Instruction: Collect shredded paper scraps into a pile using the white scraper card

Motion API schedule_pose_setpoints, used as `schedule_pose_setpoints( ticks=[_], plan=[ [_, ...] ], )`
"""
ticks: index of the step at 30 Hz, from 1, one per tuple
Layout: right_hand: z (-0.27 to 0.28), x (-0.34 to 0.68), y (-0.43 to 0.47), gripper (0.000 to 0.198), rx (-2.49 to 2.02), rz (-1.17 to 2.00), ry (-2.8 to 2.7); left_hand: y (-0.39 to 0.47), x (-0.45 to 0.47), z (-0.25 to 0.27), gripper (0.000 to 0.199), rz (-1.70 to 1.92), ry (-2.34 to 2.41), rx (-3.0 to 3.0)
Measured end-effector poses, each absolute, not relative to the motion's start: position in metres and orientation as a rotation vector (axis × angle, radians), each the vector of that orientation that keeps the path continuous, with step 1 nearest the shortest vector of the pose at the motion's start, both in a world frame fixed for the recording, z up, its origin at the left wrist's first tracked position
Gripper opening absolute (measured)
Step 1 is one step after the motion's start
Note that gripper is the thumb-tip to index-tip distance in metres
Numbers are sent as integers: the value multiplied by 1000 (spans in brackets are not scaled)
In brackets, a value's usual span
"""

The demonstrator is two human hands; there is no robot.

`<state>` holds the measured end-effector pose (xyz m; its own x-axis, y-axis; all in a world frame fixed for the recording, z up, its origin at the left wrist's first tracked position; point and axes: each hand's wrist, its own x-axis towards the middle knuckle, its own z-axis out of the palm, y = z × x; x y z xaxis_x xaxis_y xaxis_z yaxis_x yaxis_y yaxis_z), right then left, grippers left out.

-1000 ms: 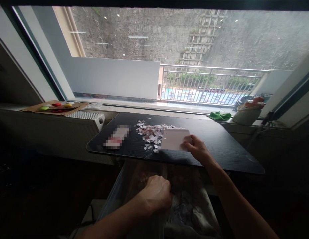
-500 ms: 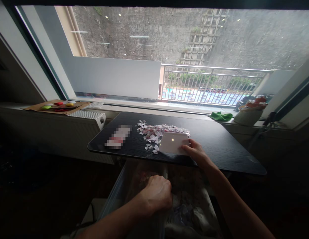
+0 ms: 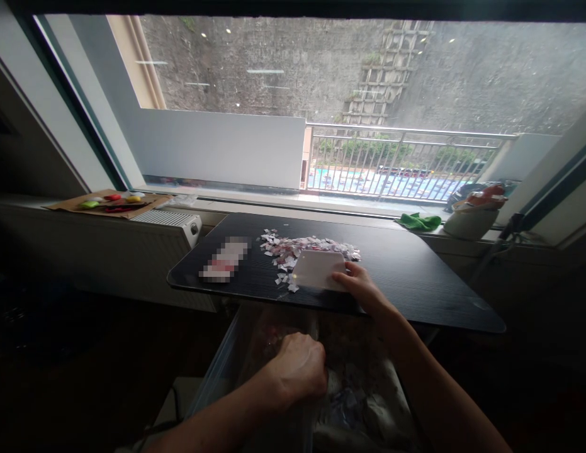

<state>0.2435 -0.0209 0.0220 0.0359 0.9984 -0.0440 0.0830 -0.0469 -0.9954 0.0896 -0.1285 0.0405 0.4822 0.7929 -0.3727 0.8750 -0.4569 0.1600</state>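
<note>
My right hand (image 3: 361,288) grips the right edge of a pale flat rectangular plate (image 3: 316,269) with rounded corners. The plate is tilted on the black table (image 3: 415,277), right beside and partly over a heap of small cut paper pieces (image 3: 278,248), mostly white with some pinkish. Below the table's front edge my left hand (image 3: 299,365) is closed in a fist at clear plastic (image 3: 226,371). Its fingertips face away, so what they hold cannot be made out. Crumpled pale material (image 3: 368,409) lies beneath, in shadow.
A blurred-out pale and red item (image 3: 224,261) lies on the table's left side. Along the sill are a green cloth (image 3: 419,221), a pale pot (image 3: 472,220) and a brown board (image 3: 75,202) with colourful items. A white radiator (image 3: 99,245) stands at left.
My right hand has slid the pale plate a little to the left, against the paper pieces. The left hand has stayed in place.
</note>
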Motion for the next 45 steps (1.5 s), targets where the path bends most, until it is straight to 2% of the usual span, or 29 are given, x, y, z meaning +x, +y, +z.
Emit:
schedule_pose_setpoints(
  ticks=[7,15,26,31,45],
  plan=[
    [30,240,-22,30,-1303,1294,-1122,-127,90,37,33,-339,1394,2400],
    [34,237,-35,36,-1241,1390,-1254,-128,89,41,31,-336,1391,2391],
    [43,236,-50,28,-1231,1043,-1503,-129,88,35,30,-256,1400,2418],
    [49,241,-56,25,-1389,764,-1528,-129,87,35,31,-229,1379,2402],
    [44,237,-54,23,-1379,713,-1673,-129,88,38,33,-254,1350,2444]
  ],
)
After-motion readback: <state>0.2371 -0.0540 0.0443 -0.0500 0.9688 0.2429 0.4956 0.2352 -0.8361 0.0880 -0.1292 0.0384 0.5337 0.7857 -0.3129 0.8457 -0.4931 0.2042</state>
